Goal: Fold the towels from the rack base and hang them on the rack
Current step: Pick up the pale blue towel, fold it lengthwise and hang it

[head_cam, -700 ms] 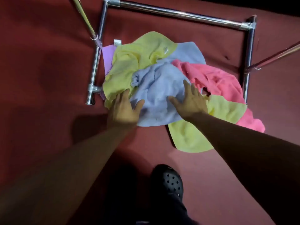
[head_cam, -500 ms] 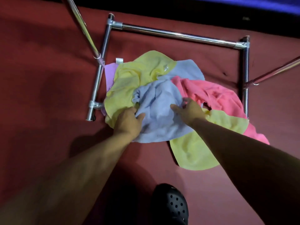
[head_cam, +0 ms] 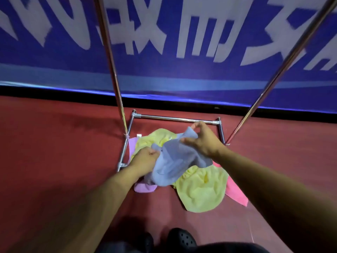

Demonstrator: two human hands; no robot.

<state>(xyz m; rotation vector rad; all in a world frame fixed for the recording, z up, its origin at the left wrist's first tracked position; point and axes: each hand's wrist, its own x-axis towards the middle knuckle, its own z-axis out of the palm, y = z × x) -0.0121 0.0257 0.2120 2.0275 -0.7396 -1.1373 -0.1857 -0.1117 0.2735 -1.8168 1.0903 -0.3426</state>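
Both hands hold one crumpled pale blue terry towel above the heap on the rack base. The left hand has its fingers curled into the towel's left edge, gripping a bunch of cloth, while the right hand pinches the towel's upper corner between thumb and fingers, higher and farther back than the left. The blue towel sags between the two grips, and its lower edge hangs down to the pile. Beneath it lie a pale yellow towel at the back, a second pale yellow towel spread toward the front right, a pink towel poking out on the right, and a lilac towel showing at the front left and along the left bar. They rest on the dark red floor inside the chrome tube rack base, a rectangular frame. Two chrome uprights rise from its sides and lean outward. Behind stands a blue banner with large white characters. A black perforated clog shows at the bottom edge.
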